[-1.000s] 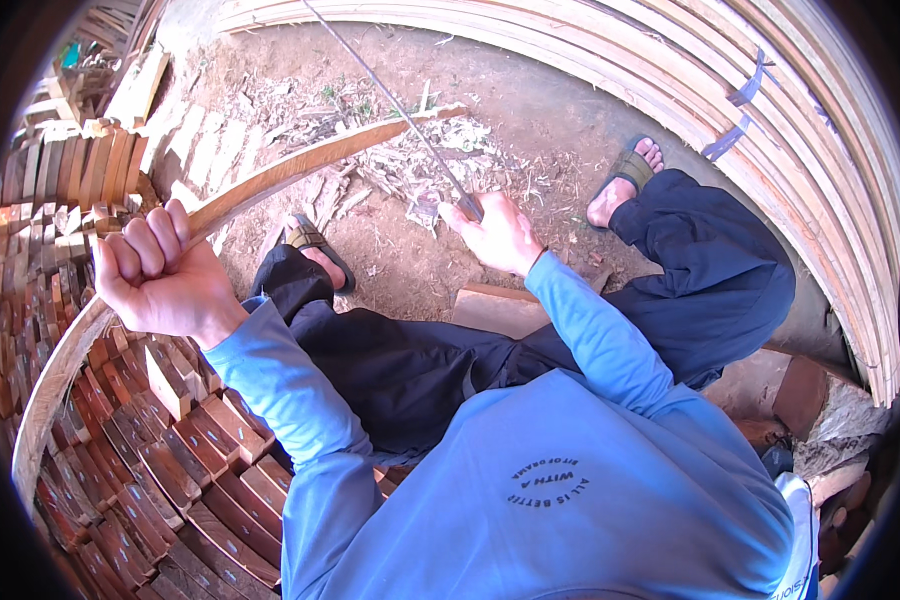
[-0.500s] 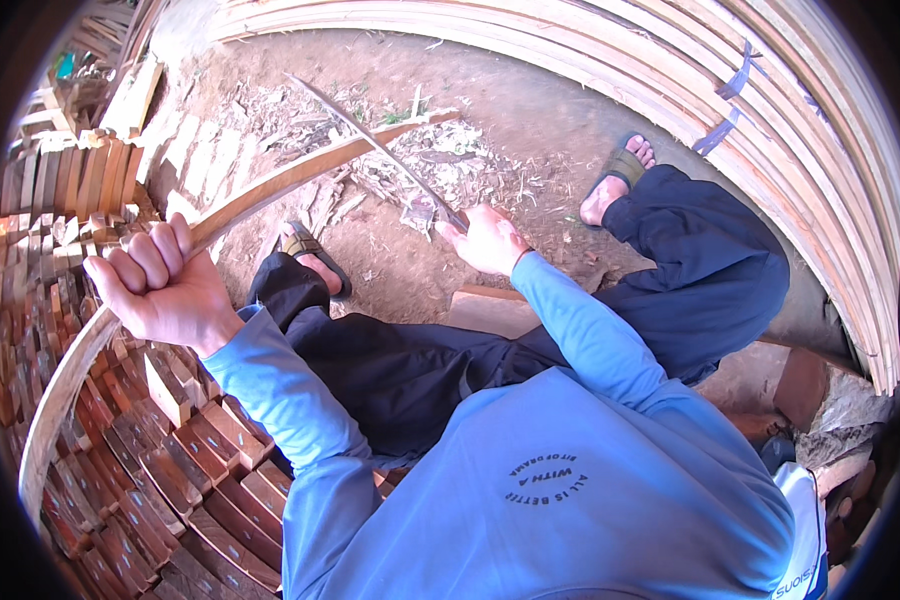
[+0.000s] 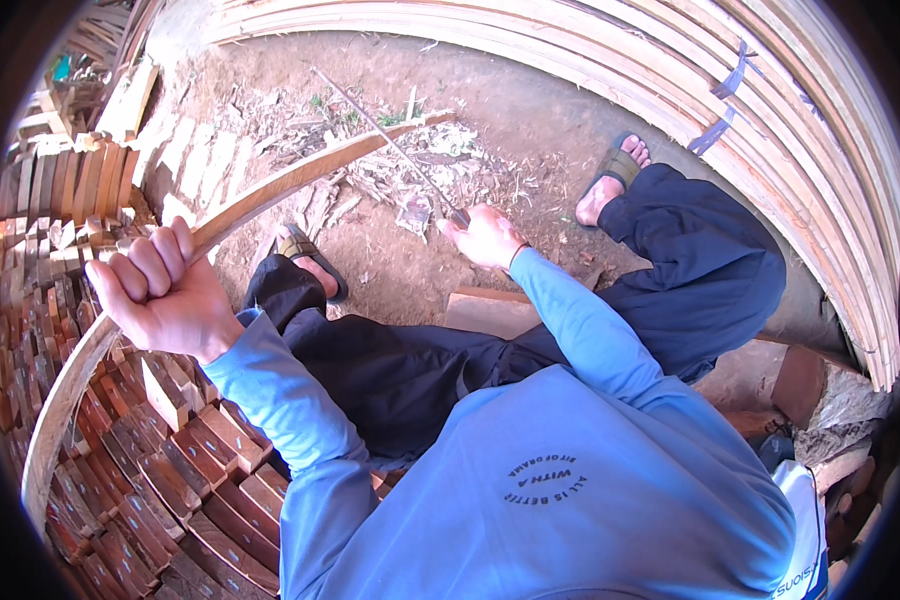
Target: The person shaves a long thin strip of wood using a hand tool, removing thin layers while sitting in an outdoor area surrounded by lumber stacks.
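My left hand (image 3: 160,290) is closed round a long wooden strip (image 3: 280,190). One end of the strip runs back past my left side, and the far end slants out over the shavings. In my right hand (image 3: 485,238) is the handle of a machete (image 3: 410,160), its long thin blade pointing away and to the left. Seen nearly edge-on, the blade crosses the strip close to its far end. Whether the two touch there, I cannot tell.
Wood shavings (image 3: 450,150) litter the dirt floor between my sandalled feet. Short cut wood blocks (image 3: 200,450) are stacked at my left. Long boards (image 3: 650,75) curve round the far and right side, with purple ties. A block (image 3: 490,312) lies before my legs.
The machete's tip has swung a little to the right, and its blade now looks thinner. My left hand and the wooden strip have barely moved.
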### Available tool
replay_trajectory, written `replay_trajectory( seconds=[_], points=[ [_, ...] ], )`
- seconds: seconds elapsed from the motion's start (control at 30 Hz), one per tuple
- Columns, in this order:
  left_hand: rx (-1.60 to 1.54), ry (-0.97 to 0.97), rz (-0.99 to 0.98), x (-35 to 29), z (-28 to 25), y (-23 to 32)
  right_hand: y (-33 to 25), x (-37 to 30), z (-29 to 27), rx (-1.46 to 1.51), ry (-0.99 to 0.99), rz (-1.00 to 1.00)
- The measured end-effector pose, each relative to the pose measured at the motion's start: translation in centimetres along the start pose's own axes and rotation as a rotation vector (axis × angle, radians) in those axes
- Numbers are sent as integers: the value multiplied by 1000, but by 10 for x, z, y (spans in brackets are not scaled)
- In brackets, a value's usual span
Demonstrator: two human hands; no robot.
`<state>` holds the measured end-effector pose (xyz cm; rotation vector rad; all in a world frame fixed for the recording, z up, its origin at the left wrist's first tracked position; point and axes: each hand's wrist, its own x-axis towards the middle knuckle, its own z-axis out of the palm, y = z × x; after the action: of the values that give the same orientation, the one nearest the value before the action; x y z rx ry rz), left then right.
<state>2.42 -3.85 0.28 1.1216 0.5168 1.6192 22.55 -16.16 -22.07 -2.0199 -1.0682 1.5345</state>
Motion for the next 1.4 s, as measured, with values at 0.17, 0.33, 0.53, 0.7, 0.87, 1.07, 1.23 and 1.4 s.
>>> replay_trajectory(
  seconds=[0.17, 0.33, 0.53, 0.7, 0.87, 1.07, 1.23, 1.4],
  points=[
    [12, 34, -11, 1, -13, 3, -10, -5, -13, -96, 53, -205],
    [-8, -13, -14, -4, -10, 2, -30, -31, -17, -66, 101, -235],
    [-2, 41, -3, -2, -10, 4, 8, 7, -27, 18, -48, 201],
    [-23, 10, -19, -2, -9, 2, -18, -25, -29, 73, 15, -99],
    [-1, 7, -13, -4, -7, 2, 5, -3, -6, 15, 67, 41],
    [8, 9, -12, -8, -9, 14, 2, -14, -20, 99, 55, -101],
    [-79, -144, -75, -10, -12, 0, 3, -12, -19, -57, 91, -136],
    [-52, -65, -46, -11, -21, 6, -22, -14, -39, -42, -110, -9]
  ],
)
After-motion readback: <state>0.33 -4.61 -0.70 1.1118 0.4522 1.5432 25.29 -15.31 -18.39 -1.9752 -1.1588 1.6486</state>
